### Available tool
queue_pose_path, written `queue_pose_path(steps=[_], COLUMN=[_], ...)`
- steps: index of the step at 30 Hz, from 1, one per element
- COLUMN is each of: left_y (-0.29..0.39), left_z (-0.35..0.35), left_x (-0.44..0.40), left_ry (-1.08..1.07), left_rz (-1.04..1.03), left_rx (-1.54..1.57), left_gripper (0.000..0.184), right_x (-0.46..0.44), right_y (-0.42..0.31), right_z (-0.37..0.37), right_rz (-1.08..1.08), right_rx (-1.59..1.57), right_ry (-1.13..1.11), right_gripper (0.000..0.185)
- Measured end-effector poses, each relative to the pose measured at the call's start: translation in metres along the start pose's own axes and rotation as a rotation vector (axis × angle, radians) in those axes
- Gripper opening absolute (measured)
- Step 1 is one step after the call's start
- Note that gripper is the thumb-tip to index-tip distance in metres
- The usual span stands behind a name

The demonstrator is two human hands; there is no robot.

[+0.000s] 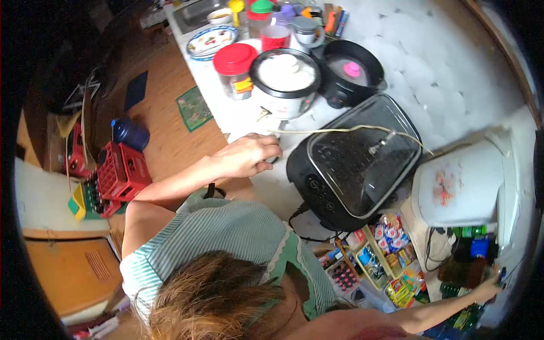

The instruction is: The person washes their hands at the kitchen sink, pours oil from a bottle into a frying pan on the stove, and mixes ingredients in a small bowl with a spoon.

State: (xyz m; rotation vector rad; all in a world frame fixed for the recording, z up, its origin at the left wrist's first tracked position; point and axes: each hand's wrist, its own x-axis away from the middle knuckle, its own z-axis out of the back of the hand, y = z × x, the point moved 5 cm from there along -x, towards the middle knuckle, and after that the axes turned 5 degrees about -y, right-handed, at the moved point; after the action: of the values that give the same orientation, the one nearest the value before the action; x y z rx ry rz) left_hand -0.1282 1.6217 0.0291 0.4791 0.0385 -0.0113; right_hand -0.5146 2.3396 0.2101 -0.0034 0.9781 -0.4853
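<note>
My left hand (249,156) rests at the counter edge, its fingers curled down over something mostly hidden beneath them. Beside it, a pale cord (334,130) runs across the glass lid (365,153) of a black electric skillet (317,198). Beyond the hand stands a white rice cooker (286,105) with a lid on. At the far lower right, my right arm is stretched out. My right hand (488,290) is closed near the wall, by a small dark and blue thing (502,276) too small to name.
A red-lidded jar (234,59), a black round pan (360,62) and patterned plates (211,42) stand along the counter. A white bin-like container (459,187) is at right. Below it sit trays of small packets (391,232). Red crates (122,170) and a blue jug (130,133) stand on the floor.
</note>
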Motion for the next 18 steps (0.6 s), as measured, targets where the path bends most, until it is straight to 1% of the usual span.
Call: queue_pose_path(steps=[1, 2, 3, 4, 5, 8, 10, 11, 12, 13, 14, 16, 18], left_y=[-0.004, -0.010, -0.016, -0.022, -0.029, -0.053, -0.075, -0.087, -0.099, -0.111, -0.124, -0.153, -0.187], left_z=[0.002, 0.003, 0.006, 0.009, 0.014, 0.030, 0.039, 0.043, 0.049, 0.055, 0.060, 0.074, 0.082], left_x=[0.006, 0.014, 0.023, 0.033, 0.043, 0.078, 0.106, 0.120, 0.135, 0.151, 0.168, 0.204, 0.244], left_ry=[-0.009, 0.013, 0.034, 0.052, 0.041, 0.042, 0.080, 0.097, 0.108, 0.115, 0.120, 0.139, 0.167], left_rz=[0.017, 0.034, 0.050, 0.065, 0.095, 0.190, 0.206, 0.211, 0.230, 0.249, 0.268, 0.294, 0.313], left_rx=[0.001, -0.001, -0.004, -0.007, 0.009, 0.034, 0.049, 0.058, 0.066, 0.071, 0.078, 0.104, 0.095], left_gripper=[0.036, 0.036, 0.036, 0.036, 0.037, 0.037, 0.037, 0.036, 0.037, 0.037, 0.037, 0.039, 0.041], right_x=[0.026, 0.039, 0.052, 0.075, 0.099, 0.167, 0.213, 0.231, 0.261, 0.279, 0.298, 0.338, 0.373], right_y=[-0.020, -0.020, -0.012, -0.018, -0.030, -0.041, -0.067, -0.072, -0.102, -0.118, -0.132, -0.188, -0.233], right_z=[0.027, 0.032, 0.027, 0.035, 0.049, 0.058, 0.083, 0.080, 0.110, 0.119, 0.130, 0.194, 0.228], right_rz=[-0.064, 0.025, 0.070, 0.099, 0.064, 0.110, 0.105, 0.073, 0.017, 0.030, 0.044, 0.142, 0.019], right_rx=[-0.031, -0.120, -0.162, -0.180, -0.176, -0.463, -0.439, -0.567, -0.694, -0.805, -0.914, -0.992, -1.145], right_ry=[0.021, 0.113, 0.214, 0.249, 0.155, 0.081, 0.074, 0.040, 0.025, 0.020, 0.016, 0.046, -0.152], right_gripper=[0.071, 0.068, 0.062, 0.059, 0.052, 0.041, 0.031, 0.028, 0.025, 0.024, 0.024, 0.023, 0.022])
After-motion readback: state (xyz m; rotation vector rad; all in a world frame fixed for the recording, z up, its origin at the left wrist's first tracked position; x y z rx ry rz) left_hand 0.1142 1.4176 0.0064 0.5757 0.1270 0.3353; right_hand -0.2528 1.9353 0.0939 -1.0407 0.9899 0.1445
